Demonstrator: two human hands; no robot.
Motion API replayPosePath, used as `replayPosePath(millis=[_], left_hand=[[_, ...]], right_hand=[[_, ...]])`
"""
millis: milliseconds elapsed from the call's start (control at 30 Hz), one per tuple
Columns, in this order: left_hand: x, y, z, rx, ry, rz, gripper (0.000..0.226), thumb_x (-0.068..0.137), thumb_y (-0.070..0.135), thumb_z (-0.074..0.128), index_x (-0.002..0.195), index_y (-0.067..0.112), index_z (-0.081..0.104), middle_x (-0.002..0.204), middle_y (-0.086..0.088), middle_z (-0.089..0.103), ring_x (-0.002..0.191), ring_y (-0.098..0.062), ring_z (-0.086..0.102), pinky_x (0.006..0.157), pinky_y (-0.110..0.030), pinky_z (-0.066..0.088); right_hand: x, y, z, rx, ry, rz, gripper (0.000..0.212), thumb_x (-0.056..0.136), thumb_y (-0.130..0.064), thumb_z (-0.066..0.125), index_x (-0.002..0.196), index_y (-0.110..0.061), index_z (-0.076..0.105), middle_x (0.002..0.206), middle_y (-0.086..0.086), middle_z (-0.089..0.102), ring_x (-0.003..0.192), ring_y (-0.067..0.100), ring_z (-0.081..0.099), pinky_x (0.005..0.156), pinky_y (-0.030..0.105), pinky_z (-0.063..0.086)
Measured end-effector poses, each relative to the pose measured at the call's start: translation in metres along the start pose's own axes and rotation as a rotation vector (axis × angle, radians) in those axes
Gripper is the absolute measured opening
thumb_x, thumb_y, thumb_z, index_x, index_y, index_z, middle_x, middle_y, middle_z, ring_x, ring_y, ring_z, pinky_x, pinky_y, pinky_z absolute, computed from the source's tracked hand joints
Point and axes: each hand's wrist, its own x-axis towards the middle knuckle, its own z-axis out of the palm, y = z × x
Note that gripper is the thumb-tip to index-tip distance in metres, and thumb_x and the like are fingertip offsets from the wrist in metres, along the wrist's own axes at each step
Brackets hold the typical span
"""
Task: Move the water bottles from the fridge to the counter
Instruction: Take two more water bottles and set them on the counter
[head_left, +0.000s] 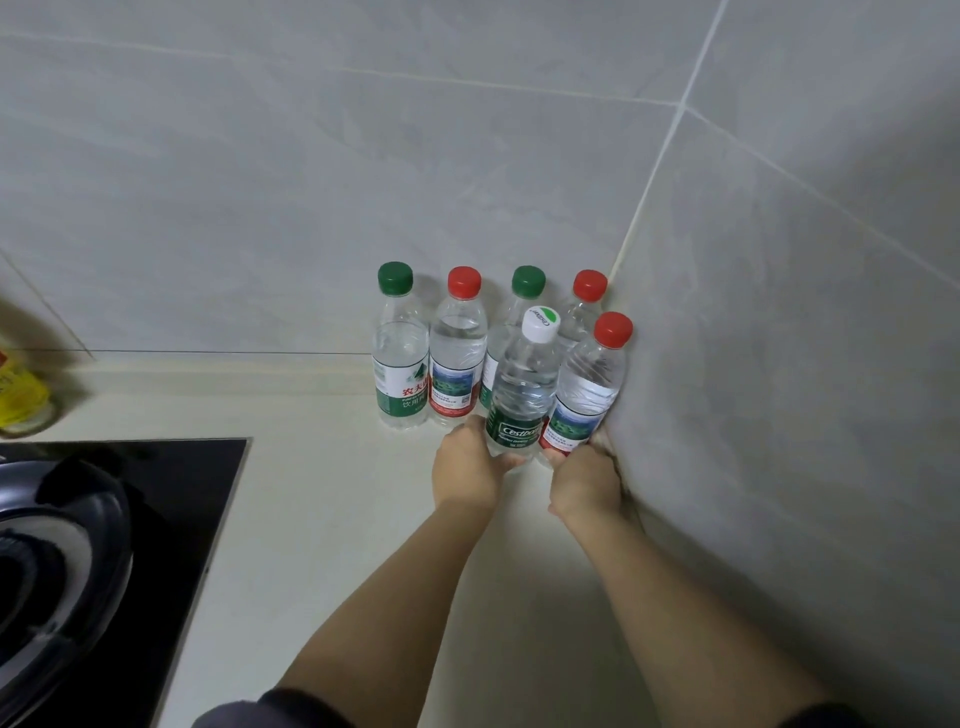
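The left grip (470, 462), a bare hand, curls round the base of a white-capped bottle (522, 395). The right grip (584, 480) is closed round the base of a red-capped bottle (587, 389) just beside it. Both bottles stand with the long axis close to vertical and the cap up, and their sides touch. The hands hide both bases, so I cannot tell if they rest on the surface.

A grey tiled back wall (311, 182) meets a grey side wall (779, 364) in a corner, and the red-capped bottle and the right knuckles are against the side wall. Under them lies the cream table (311, 493). At its left is a black glass hob (171, 519) with a dark pan (57, 545) on it.

In the corner stands a back row of four bottles (457, 358), upright against the back wall, caps green, red, green, red from left to right. The held pair partly hides the two on the right. A yellow container (21, 395) is at the left edge, well apart.
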Motion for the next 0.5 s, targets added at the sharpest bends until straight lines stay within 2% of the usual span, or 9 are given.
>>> replayPosePath(millis=[100, 167, 233, 267, 333, 400, 500], left_hand=[[-0.001, 0.001, 0.0, -0.003, -0.004, -0.015, 0.047, 0.072, 0.038, 0.082, 0.106, 0.014, 0.062, 0.104, -0.003, 0.07, 0.094, -0.025, 0.065, 0.081, -0.039, 0.053], [-0.002, 0.001, 0.0, -0.012, -0.009, -0.028, 0.048, 0.073, 0.037, 0.081, 0.111, 0.015, 0.061, 0.107, -0.004, 0.069, 0.098, -0.026, 0.064, 0.083, -0.037, 0.052], [-0.005, 0.002, -0.003, -0.024, -0.029, -0.043, 0.056, 0.075, 0.035, 0.081, 0.123, 0.017, 0.058, 0.115, -0.005, 0.068, 0.106, -0.027, 0.062, 0.087, -0.036, 0.05], [-0.008, 0.002, -0.005, -0.032, -0.046, -0.047, 0.062, 0.076, 0.034, 0.08, 0.13, 0.016, 0.054, 0.12, -0.007, 0.065, 0.111, -0.028, 0.06, 0.089, -0.036, 0.048], [-0.017, 0.002, -0.012, -0.031, -0.1, -0.066, 0.081, 0.075, 0.036, 0.081, 0.141, 0.016, 0.04, 0.129, -0.01, 0.057, 0.122, -0.03, 0.053, 0.095, -0.037, 0.043], [-0.029, -0.002, -0.026, 0.022, -0.165, -0.087, 0.097, 0.073, 0.041, 0.082, 0.148, 0.017, 0.026, 0.137, -0.011, 0.047, 0.129, -0.03, 0.044, 0.101, -0.04, 0.04], [-0.056, -0.018, -0.06, 0.236, -0.207, -0.052, 0.098, 0.075, 0.049, 0.077, 0.149, 0.018, 0.021, 0.14, -0.009, 0.042, 0.131, -0.029, 0.04, 0.102, -0.042, 0.04]], right_hand=[[-0.002, 0.001, -0.003, -0.044, 0.002, -0.01, 0.041, 0.081, -0.005, 0.074, 0.12, -0.002, 0.064, 0.117, 0.016, 0.069, 0.106, 0.031, 0.069, 0.081, 0.034, 0.054], [-0.007, 0.002, -0.003, 0.031, 0.011, -0.041, 0.035, 0.086, -0.025, 0.072, 0.115, -0.008, 0.065, 0.112, 0.016, 0.071, 0.1, 0.033, 0.07, 0.081, 0.032, 0.056], [-0.013, 0.007, -0.002, 0.12, 0.011, -0.069, 0.046, 0.085, -0.05, 0.059, 0.11, -0.012, 0.061, 0.104, 0.016, 0.072, 0.09, 0.035, 0.072, 0.081, 0.04, 0.059], [-0.02, 0.008, -0.004, 0.111, 0.01, -0.094, 0.052, 0.085, -0.055, 0.054, 0.114, -0.012, 0.057, 0.107, 0.015, 0.071, 0.091, 0.036, 0.071, 0.082, 0.042, 0.059], [-0.04, 0.01, -0.013, 0.022, 0.002, -0.143, 0.057, 0.091, -0.052, 0.051, 0.131, -0.011, 0.046, 0.123, 0.014, 0.065, 0.106, 0.035, 0.067, 0.091, 0.04, 0.054], [-0.057, 0.012, -0.021, -0.084, -0.026, -0.2, 0.059, 0.098, -0.045, 0.049, 0.144, -0.01, 0.036, 0.136, 0.014, 0.057, 0.121, 0.035, 0.057, 0.093, 0.035, 0.046], [-0.09, 0.012, -0.029, -0.173, -0.017, -0.302, 0.057, 0.098, -0.045, 0.05, 0.145, -0.015, 0.035, 0.134, 0.013, 0.055, 0.123, 0.035, 0.052, 0.091, 0.037, 0.046]])
